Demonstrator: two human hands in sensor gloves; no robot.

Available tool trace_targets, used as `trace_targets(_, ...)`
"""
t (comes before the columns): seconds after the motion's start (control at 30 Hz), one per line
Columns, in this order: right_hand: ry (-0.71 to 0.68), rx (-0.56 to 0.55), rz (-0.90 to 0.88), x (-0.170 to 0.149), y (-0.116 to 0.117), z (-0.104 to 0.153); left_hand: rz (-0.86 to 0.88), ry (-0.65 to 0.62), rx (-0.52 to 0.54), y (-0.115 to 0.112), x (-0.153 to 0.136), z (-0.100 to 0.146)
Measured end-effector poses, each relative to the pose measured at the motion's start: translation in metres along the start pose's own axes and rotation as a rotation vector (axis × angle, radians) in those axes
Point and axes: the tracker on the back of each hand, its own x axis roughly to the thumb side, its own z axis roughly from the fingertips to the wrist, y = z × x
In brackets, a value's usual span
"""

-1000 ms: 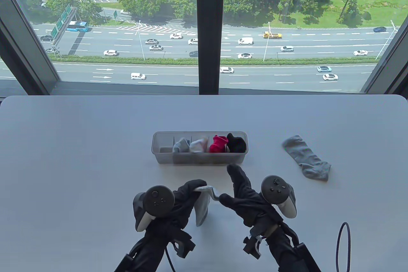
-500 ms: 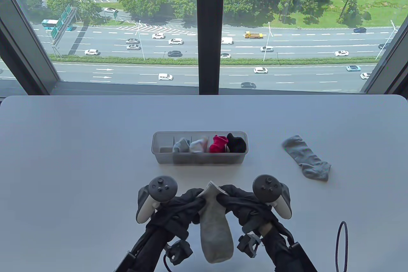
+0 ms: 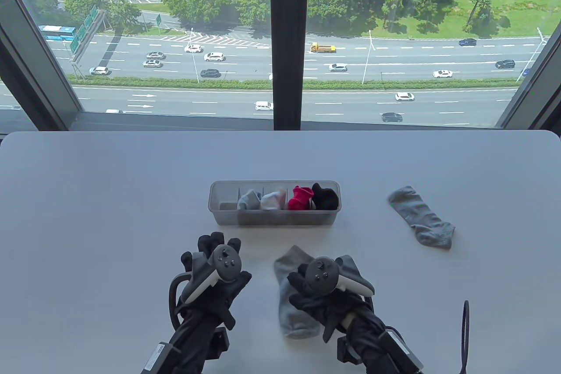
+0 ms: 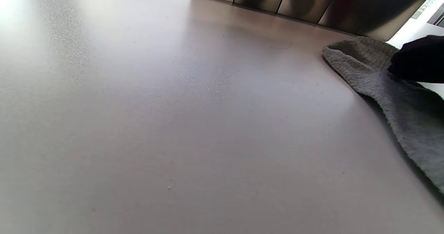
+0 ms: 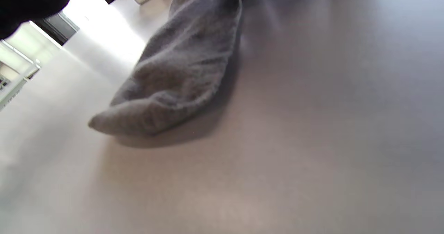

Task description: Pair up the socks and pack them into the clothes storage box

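While on sock [image 3: 292, 299], right hand [image 3: 320, 299] flat

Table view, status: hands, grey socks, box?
Left hand open, off the sock. Right hand resting on the near grey sock, grip unclear. Second grey sock lies far right. Clear plastic divided storage box: leftmost compartment free, nothing blocking.
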Motion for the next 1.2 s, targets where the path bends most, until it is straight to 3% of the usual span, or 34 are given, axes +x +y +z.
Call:
trace_targets(0.1, 0.115, -0.27, -0.08, -0.021, -0.042, 0.013, 0.006, -0.016, 0.02, 0.003, 0.003, 0.001)
trace_targets(0.17, 0.296, -0.34, -0.052, -0.046, -0.069, 0.019, 0.013, -0.034, 0.025, 0.005, 0.005, 0.002)
trace_targets(0.27, 0.552, -0.321, -0.004, -0.088, -0.103, 0.026, 0.024, -0.062, 0.031, 0.008, 0.007, 0.004)
trace_targets(0.37, 0.765, -0.302, -0.134, -0.135, -0.125, 0.036, 0.053, -0.094, 0.038, 0.013, 0.009, 0.005)
trace_targets(0.43, 0.829, -0.309, -0.196, -0.155, -0.129, 0.04, 0.066, -0.106, 0.041, 0.014, 0.01, 0.005)
trace_targets(0.63, 0.972, -0.211, -0.118, -0.196, -0.128, 0.039, 0.076, -0.123, 0.034, 0.015, 0.01, 0.004)
trace_targets(0.7, 0.982, -0.217, -0.113, -0.197, -0.124, 0.038, 0.067, -0.134, 0.03, 0.014, 0.012, 0.005)
trace_targets(0.8, 0.964, -0.313, 0.113, -0.19, -0.125, 0.041, 0.051, -0.16, 0.032, 0.013, 0.017, 0.006)
trace_targets(0.9, 0.933, -0.375, 0.191, -0.183, -0.122, 0.045, 0.027, -0.187, 0.03, 0.012, 0.022, 0.008)
trace_targets(1.0, 0.803, -0.362, 0.149, -0.169, -0.119, 0.051, 0.023, -0.22, 0.038, 0.011, 0.025, 0.011)
trace_targets(1.07, 0.662, -0.422, 0.153, -0.142, -0.129, 0.058, 0.034, -0.26, 0.046, 0.012, 0.027, 0.014)
trace_targets(1.2, 0.333, -0.411, 0.121, -0.062, -0.147, 0.072, 0.1, -0.405, 0.109, 0.02, 0.036, 0.022)
